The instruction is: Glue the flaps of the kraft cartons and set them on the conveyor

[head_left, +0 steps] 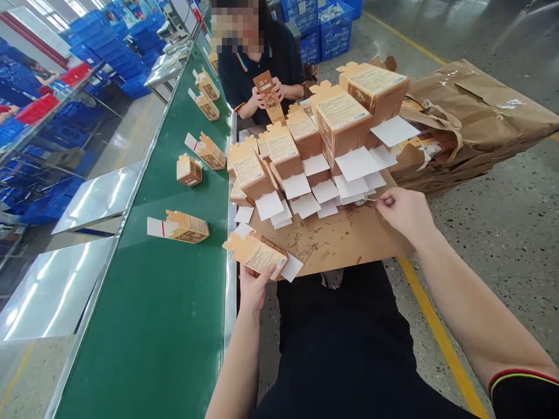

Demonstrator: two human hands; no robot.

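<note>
My left hand is closed around a brown printed cardboard carton, held tilted over the near left corner of the cardboard-covered work surface. White flaps stick out from both ends of this carton. At the right edge of the surface, my right hand is closed in a pinch. A thin pale strip shows at its fingertips, beside a small clear round object partly under white flaps; I cannot make out what is pinched. Just beyond both hands lies a pile of similar cartons, their white flaps pointing towards me.
A green conveyor belt runs along the left, with several cartons such as this carton standing on it. Opposite me, a person holds a carton. Stacked brown paper-covered material stands right, blue crates behind.
</note>
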